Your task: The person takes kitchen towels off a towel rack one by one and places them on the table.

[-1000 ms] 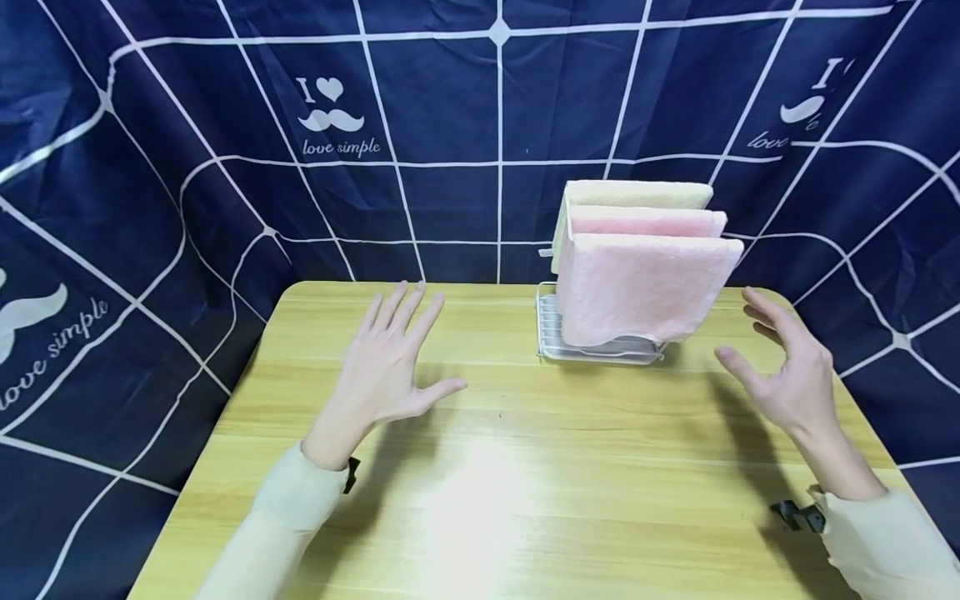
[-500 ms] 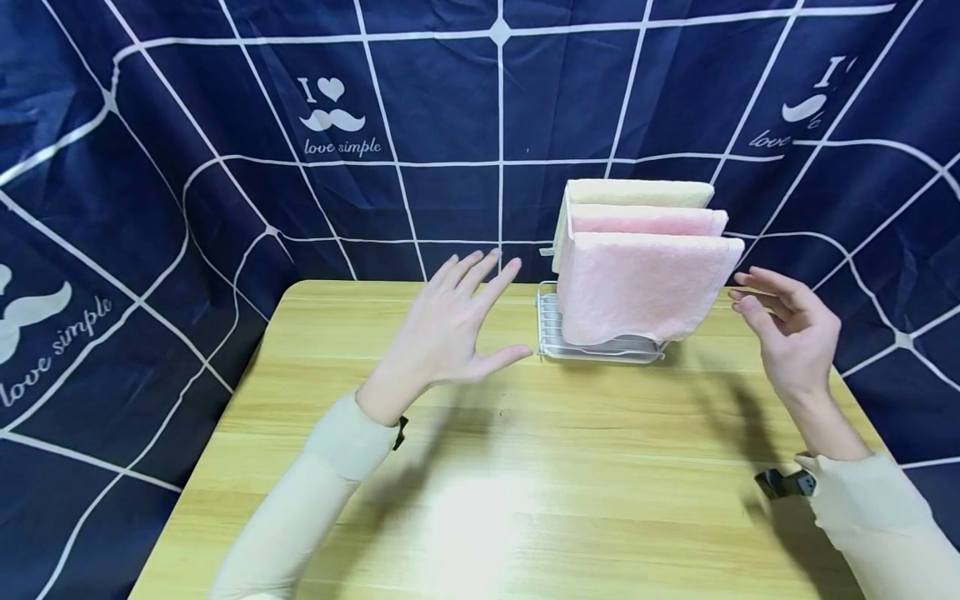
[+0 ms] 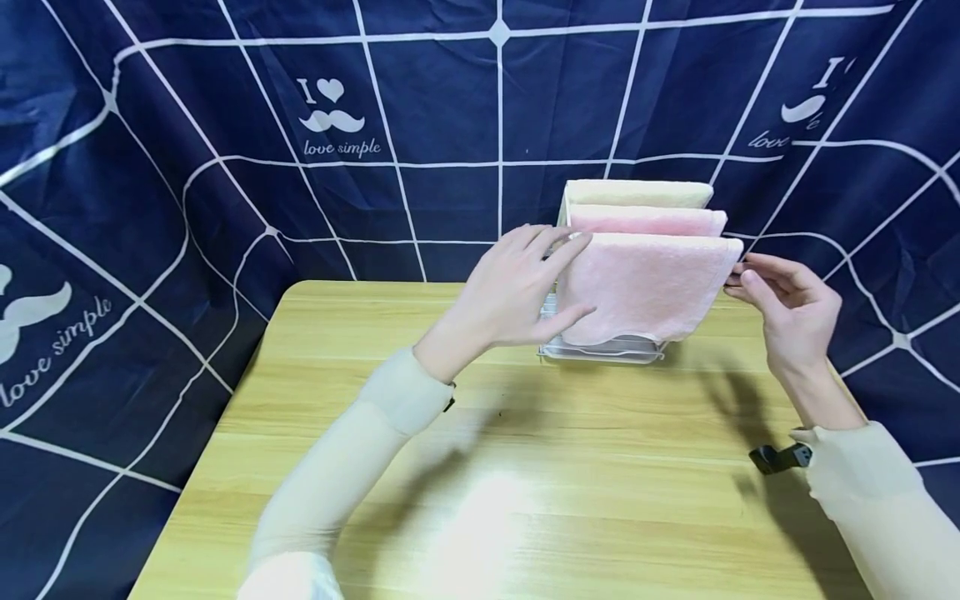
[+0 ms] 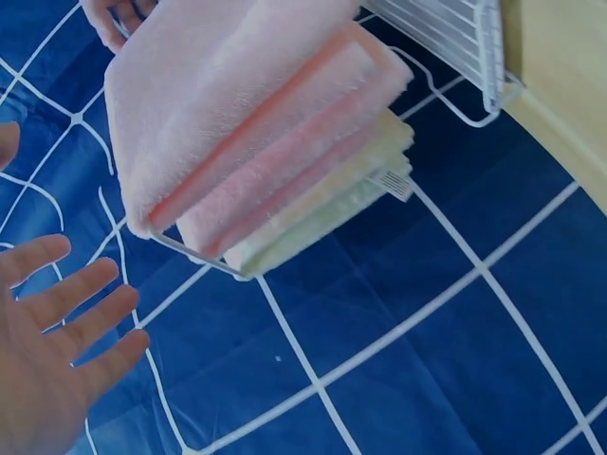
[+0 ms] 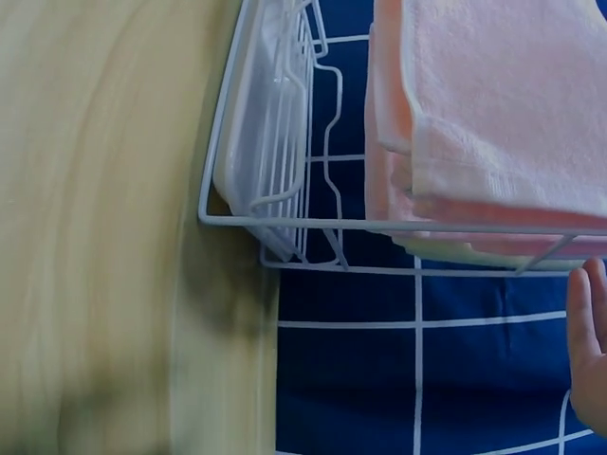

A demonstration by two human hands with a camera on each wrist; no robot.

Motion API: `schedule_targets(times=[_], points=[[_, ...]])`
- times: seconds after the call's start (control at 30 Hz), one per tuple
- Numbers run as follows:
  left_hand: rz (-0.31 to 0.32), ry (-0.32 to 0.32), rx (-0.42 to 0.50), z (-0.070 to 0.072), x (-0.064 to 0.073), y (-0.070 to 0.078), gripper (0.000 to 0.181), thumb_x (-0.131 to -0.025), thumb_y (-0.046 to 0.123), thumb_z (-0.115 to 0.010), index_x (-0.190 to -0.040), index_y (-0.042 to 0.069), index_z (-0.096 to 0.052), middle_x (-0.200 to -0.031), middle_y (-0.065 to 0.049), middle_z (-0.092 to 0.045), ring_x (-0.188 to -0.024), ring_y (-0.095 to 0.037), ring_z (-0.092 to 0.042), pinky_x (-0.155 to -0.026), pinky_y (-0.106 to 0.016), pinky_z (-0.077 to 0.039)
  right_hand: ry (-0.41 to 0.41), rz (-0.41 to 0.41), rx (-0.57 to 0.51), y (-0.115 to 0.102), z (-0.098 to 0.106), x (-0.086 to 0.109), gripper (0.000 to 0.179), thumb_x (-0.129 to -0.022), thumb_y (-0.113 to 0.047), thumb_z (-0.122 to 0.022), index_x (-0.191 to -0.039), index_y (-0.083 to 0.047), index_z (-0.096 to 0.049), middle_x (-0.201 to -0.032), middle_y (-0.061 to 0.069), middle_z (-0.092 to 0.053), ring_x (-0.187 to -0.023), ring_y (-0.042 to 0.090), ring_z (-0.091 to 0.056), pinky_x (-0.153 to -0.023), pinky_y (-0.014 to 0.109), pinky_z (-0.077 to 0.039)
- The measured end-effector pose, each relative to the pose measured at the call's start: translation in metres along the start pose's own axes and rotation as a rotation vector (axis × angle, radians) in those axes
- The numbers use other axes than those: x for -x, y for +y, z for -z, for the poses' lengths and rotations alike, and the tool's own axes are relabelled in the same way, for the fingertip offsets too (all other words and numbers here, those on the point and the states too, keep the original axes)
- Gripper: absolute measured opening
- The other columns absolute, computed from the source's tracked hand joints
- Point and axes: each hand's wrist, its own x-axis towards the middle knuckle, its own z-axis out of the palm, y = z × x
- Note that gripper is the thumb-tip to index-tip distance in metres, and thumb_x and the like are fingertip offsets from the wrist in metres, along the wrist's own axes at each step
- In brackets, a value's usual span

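Note:
A pale pink towel (image 3: 645, 287) hangs at the front of a white wire rack (image 3: 600, 352). Behind it hang a deeper pink towel (image 3: 645, 221) and a cream towel (image 3: 637, 193). My left hand (image 3: 513, 287) is at the rack's left side, fingers extended and thumb spread. The left wrist view shows a gap between this hand (image 4: 62, 332) and the towels. At the opposite side, my right hand (image 3: 798, 321) has its fingertips close to the front towel's edge. In the right wrist view, the right hand's fingers (image 5: 586, 313) lie beside the rack's side wire; contact is unclear.
The rack stands near the back edge of a wooden table (image 3: 600, 467). A white tray (image 5: 251, 123) sits in its base. Dark blue cloth (image 3: 435, 100) with white lines hangs behind and along both sides. A cloth label (image 4: 391, 183) sticks out from the towels.
My left hand has moved right and slightly away from me, from over the table to the rack's left side. My right hand has moved up to the towels' right edge. The towels have stayed put.

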Motion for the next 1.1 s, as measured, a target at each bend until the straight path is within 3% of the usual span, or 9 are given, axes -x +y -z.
schedule_targets(times=[0.17, 0.47, 0.87, 1.1], points=[[-0.016, -0.005, -0.008, -0.004, -0.021, 0.002, 0.065, -0.099, 0.059, -0.059, -0.145, 0.014, -0.060, -0.136, -0.006, -0.068, -0.120, -0.027, -0.066, -0.108, -0.037, -0.051, 0.000, -0.030, -0.037, 0.004, 0.001, -0.006, 0.023, -0.089, 0.029, -0.058, -0.111, 0.032, -0.061, -0.096, 0.027, -0.079, -0.081, 0.030, -0.080, -0.071, 0.035, -0.065], [-0.020, -0.102, 0.003, -0.015, -0.054, 0.007, 0.055, -0.105, 0.052, -0.053, -0.145, 0.015, -0.060, -0.130, -0.003, -0.069, -0.121, -0.023, -0.064, -0.101, -0.035, -0.054, -0.004, -0.116, -0.147, 0.007, 0.004, -0.013, 0.020, -0.091, 0.029, -0.055, -0.108, 0.028, -0.064, -0.095, 0.029, -0.078, -0.080, 0.031, -0.080, -0.070, 0.036, -0.065], [-0.040, -0.131, 0.008, -0.032, -0.079, 0.015, 0.044, -0.108, 0.050, -0.050, -0.131, 0.016, -0.067, -0.117, -0.001, -0.069, -0.109, -0.022, -0.065, -0.100, -0.033, -0.051, -0.052, -0.230, -0.291, 0.006, 0.004, -0.019, 0.022, -0.093, 0.029, -0.052, -0.109, 0.025, -0.067, -0.096, 0.029, -0.078, -0.079, 0.032, -0.079, -0.069, 0.037, -0.066], [-0.023, -0.182, 0.017, -0.040, -0.091, 0.021, 0.040, -0.109, 0.049, -0.048, -0.125, 0.018, -0.067, -0.119, -0.001, -0.068, -0.110, -0.021, -0.064, -0.097, -0.032, -0.053, -0.038, -0.217, -0.235, 0.006, 0.000, -0.023, 0.019, -0.093, 0.026, -0.055, -0.107, 0.023, -0.068, -0.095, 0.027, -0.078, -0.078, 0.029, -0.079, -0.066, 0.034, -0.065]])
